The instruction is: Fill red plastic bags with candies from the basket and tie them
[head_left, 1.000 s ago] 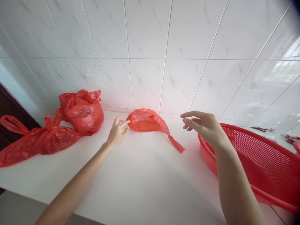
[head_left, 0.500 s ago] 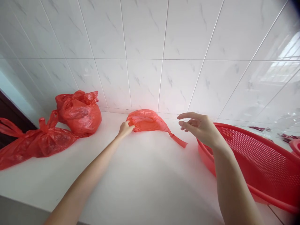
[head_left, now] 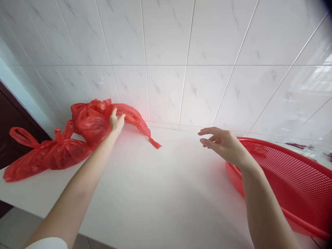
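A loose red plastic bag (head_left: pixel 136 119) trails to the right from my left hand (head_left: pixel 117 120), whose fingers are closed on it. It touches a full, rounded red bag (head_left: pixel 92 122) standing by the tiled wall. Farther left lies a tied red bag (head_left: pixel 61 152) with looped handles. My right hand (head_left: pixel 220 142) hovers over the white counter (head_left: pixel 155 190) near the red basket, fingers slightly bent and apart, holding nothing.
The large red basket (head_left: pixel 287 176) with mesh sides stands at the right. Behind it are clear and dark red items, too blurred to name. White tiles (head_left: pixel 166 38) rise behind the counter, and a dark door (head_left: pixel 15 114) is at the left.
My left hand has moved left with the loose red bag, from the middle of the counter to the rounded bag. My right hand has barely moved. The view has shifted slightly left.
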The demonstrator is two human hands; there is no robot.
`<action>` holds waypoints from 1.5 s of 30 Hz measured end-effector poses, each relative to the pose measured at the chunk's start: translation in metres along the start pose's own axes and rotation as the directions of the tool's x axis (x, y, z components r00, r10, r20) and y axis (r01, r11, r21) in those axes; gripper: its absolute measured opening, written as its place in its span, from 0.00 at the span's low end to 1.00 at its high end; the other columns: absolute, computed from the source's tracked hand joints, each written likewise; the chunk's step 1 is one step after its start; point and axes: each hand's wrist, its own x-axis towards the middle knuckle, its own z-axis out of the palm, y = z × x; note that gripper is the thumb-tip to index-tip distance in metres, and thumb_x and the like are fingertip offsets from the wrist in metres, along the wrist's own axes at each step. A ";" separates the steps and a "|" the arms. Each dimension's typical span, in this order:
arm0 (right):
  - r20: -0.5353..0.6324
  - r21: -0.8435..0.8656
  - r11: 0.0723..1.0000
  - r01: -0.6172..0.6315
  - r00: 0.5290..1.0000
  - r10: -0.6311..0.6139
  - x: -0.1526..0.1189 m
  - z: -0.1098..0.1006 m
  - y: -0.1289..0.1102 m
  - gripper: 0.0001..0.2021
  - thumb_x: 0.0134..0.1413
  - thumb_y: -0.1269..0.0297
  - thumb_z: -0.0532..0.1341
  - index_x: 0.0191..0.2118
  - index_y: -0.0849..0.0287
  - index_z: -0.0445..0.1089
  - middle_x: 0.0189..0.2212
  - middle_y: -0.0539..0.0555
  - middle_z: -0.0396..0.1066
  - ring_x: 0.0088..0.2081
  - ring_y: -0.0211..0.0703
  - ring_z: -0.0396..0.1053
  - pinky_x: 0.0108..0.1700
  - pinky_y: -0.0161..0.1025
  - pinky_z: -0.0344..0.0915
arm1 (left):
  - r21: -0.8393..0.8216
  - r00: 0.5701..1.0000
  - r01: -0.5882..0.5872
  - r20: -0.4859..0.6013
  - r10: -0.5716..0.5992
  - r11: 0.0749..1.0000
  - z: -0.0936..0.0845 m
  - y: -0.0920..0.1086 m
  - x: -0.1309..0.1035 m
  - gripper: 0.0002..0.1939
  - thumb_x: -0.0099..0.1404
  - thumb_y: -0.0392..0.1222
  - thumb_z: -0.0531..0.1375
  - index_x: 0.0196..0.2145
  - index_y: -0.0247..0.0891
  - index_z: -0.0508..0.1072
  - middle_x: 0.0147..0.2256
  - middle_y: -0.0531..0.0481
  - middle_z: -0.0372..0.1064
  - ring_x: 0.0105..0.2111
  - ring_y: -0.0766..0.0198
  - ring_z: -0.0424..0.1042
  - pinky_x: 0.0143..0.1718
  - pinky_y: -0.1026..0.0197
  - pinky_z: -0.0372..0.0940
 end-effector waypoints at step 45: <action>0.307 -0.134 0.976 0.174 0.943 -0.126 0.000 0.007 0.006 0.20 0.62 0.50 0.56 0.55 0.49 0.71 0.65 0.53 0.60 0.49 0.46 0.74 0.45 0.41 0.73 | 0.230 0.856 -0.365 0.465 0.227 0.902 0.147 0.113 -0.102 0.27 0.59 0.42 0.65 0.55 0.31 0.69 0.48 0.30 0.72 0.53 0.39 0.70 0.53 0.43 0.63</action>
